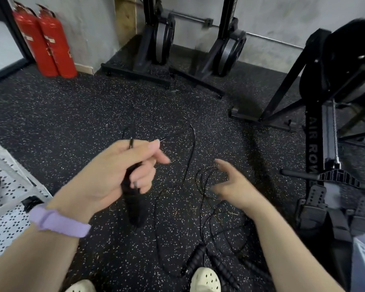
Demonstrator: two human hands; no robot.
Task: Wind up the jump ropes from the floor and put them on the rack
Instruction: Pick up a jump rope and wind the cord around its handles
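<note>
Two hands are working: left hand (pixel 122 171) is grasping a jump-rope handle (pixel 133 199), while right hand (pixel 232 184), fingers released, is reaching toward cord (pixel 204 180) just left of it.

A person's left hand (pixel 122 171), a lilac wristband (pixel 59 222) on its wrist, grips a black jump-rope handle (pixel 133 199) above a speckled rubber floor (pixel 72 114), while the right hand (pixel 234 184) reaches with loosely spread fingers (pixel 220 163) toward a tangle of thin black cords (pixel 207 186). More ribbed handles (pixel 195 258) lie by a cream clog (pixel 205 280). Two red fire extinguishers (pixel 44 41) stand against the wall; black rowing machines (pixel 333 114) line the right side.
</note>
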